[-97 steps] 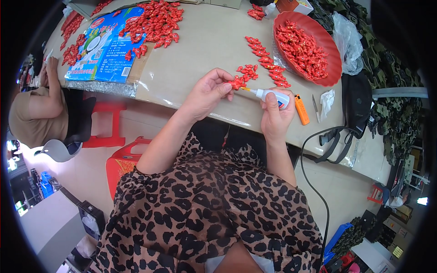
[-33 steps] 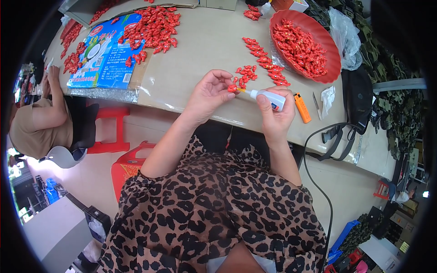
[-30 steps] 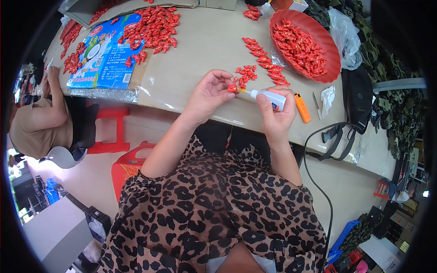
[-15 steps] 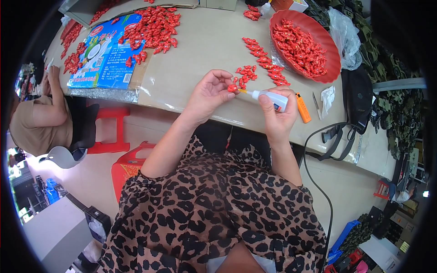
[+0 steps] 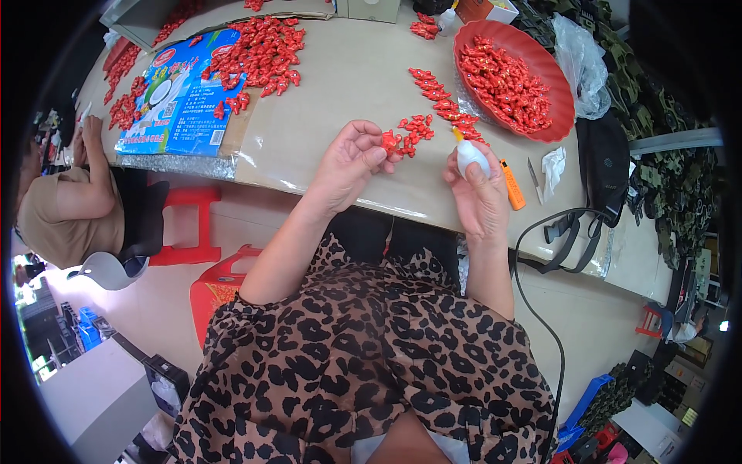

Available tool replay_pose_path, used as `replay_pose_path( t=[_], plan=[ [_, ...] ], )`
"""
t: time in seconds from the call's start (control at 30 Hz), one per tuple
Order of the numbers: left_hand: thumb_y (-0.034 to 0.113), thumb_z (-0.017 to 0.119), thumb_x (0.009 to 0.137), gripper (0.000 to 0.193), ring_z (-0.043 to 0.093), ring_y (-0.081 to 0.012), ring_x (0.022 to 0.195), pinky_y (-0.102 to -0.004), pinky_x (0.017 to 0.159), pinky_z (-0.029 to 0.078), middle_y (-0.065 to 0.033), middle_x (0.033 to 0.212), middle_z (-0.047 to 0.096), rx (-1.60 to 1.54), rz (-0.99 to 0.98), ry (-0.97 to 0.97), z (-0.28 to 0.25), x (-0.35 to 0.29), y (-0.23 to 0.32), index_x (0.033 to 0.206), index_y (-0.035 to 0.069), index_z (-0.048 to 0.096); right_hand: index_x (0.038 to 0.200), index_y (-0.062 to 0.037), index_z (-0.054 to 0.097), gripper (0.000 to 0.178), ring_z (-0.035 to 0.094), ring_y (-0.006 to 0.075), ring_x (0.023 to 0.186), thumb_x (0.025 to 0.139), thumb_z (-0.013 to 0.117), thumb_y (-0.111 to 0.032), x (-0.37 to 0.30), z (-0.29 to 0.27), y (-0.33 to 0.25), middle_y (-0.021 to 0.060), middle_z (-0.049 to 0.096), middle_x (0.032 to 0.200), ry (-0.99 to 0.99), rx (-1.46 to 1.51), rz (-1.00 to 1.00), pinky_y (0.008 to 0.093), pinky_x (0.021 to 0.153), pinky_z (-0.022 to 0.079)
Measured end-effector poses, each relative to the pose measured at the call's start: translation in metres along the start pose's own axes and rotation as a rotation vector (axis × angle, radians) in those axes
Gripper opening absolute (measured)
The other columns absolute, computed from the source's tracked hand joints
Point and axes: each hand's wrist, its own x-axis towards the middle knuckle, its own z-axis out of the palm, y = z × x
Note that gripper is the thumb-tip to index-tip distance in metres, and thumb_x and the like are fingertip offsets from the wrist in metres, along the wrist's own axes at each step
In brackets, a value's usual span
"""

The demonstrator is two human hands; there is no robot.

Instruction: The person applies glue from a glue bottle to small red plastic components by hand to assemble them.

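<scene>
Between the fingertips of my left hand [image 5: 352, 165] is a small red figurine [image 5: 391, 142]; its finer shape is too small to tell. My right hand [image 5: 481, 193] is closed around a white glue bottle [image 5: 471, 158], held upright with its yellow nozzle pointing up. Beyond my left fingertips lies a loose cluster of small red pieces [image 5: 417, 128] on the table [image 5: 348, 77]. A slanting row of red figurines [image 5: 434, 96] runs away from my right hand toward the far side.
A red scalloped bowl [image 5: 562, 100] heaped with red figurines stands at the far right. An orange utility knife [image 5: 512, 185], tweezers [image 5: 535, 179] and a crumpled tissue [image 5: 552, 172] lie right of my hand. A blue printed cardboard [image 5: 182, 116] carries more figurines. Another person [image 5: 77, 193] sits at left.
The glue bottle has swung from lying sideways, nozzle at the figurine, to upright and away from it. My right hand has turned with it. My left hand still holds the figurine.
</scene>
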Motion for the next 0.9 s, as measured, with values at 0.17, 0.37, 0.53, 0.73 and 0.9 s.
replay_pose_path(
  t=[0.17, 0.37, 0.53, 0.73, 0.9],
  plan=[
    [0.011, 0.049, 0.082, 0.016, 0.05, -0.0138, 0.072, -0.024, 0.061, 0.04, -0.0092, 0.084, 0.053, -0.138, -0.019, -0.007, -0.004, -0.002, 0.003, 0.096, 0.007, 0.043, 0.101, -0.001, 0.048, 0.037, 0.056, 0.0187, 0.084, 0.069, 0.066, -0.008, 0.004, 0.002, -0.007, 0.0102, 0.056, 0.093, 0.025, -0.37, -0.123, 0.0315, 0.074, 0.046],
    [0.015, 0.041, 0.087, 0.012, 0.049, -0.0133, 0.07, -0.024, 0.056, 0.039, -0.0093, 0.084, 0.052, -0.274, -0.073, -0.027, -0.008, -0.002, 0.005, 0.097, 0.008, 0.043, 0.099, -0.0015, 0.046, 0.034, 0.055, 0.0165, 0.083, 0.07, 0.064, -0.005, 0.012, 0.003, -0.011, 0.0112, 0.056, 0.091, -0.038, -0.365, -0.067, 0.0269, 0.073, 0.045],
    [0.015, 0.038, 0.088, 0.012, 0.047, -0.013, 0.068, -0.0232, 0.054, 0.039, -0.0095, 0.083, 0.052, -0.352, -0.061, 0.024, -0.008, -0.001, 0.006, 0.098, 0.008, 0.043, 0.097, -0.0028, 0.046, 0.031, 0.054, 0.0124, 0.077, 0.07, 0.061, -0.002, 0.019, 0.007, 0.006, 0.0077, 0.056, 0.088, -0.015, -0.762, -0.099, 0.0225, 0.065, 0.042],
    [0.015, 0.038, 0.088, 0.013, 0.046, -0.0123, 0.066, -0.0221, 0.053, 0.039, -0.0093, 0.082, 0.052, -0.399, -0.026, 0.099, -0.012, -0.004, 0.011, 0.097, 0.007, 0.044, 0.071, -0.0067, 0.061, 0.011, 0.056, 0.0208, 0.063, 0.063, 0.065, -0.012, 0.034, 0.031, 0.025, 0.0074, 0.058, 0.068, -0.106, -1.584, -0.296, 0.0305, 0.057, 0.041],
    [0.016, 0.038, 0.088, 0.015, 0.046, -0.0117, 0.067, -0.0214, 0.054, 0.04, -0.0095, 0.082, 0.052, -0.356, 0.01, 0.117, -0.021, -0.008, 0.023, 0.098, 0.007, 0.044, 0.074, -0.0069, 0.061, 0.014, 0.056, 0.0227, 0.065, 0.063, 0.063, -0.015, 0.038, 0.038, 0.026, 0.0077, 0.059, 0.071, -0.203, -1.823, -0.221, 0.0333, 0.061, 0.038]
  ],
)
